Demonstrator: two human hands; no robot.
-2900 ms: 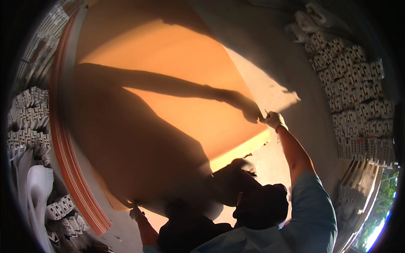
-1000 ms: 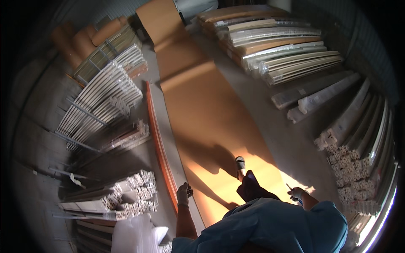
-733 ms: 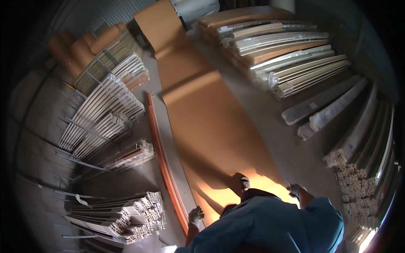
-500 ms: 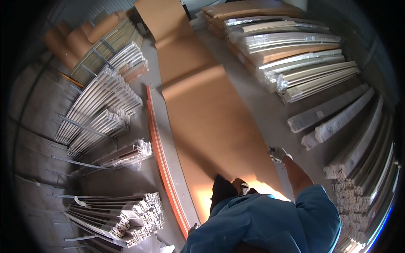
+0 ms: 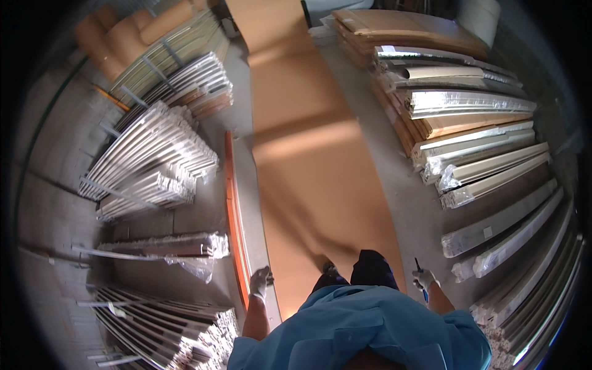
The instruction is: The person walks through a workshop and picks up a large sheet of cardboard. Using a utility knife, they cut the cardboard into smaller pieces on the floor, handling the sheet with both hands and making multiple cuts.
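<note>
My left hand, in a white glove, hangs by my left side above the sheet's left edge, near a long orange-red strip on the floor. Its fingers are curled, and whatever they may hold is too small to name. On the other side, my gloved right hand is closed round a slim blue and black tool, whose exact kind I cannot make out. A long sheet of brown cardboard runs ahead along the floor, with raised creases across it. My legs are over its near end.
On the left, racks hold bundles of white profiles, with brown rolls farther back. Flat cardboard stacks and wrapped long profiles line the right. More wrapped lengths lie nearer on that side.
My left hand has come fully into view at my left side. My right hand has dropped closer to my body, and its slim tool now shows. The view has shifted along the sheet.
</note>
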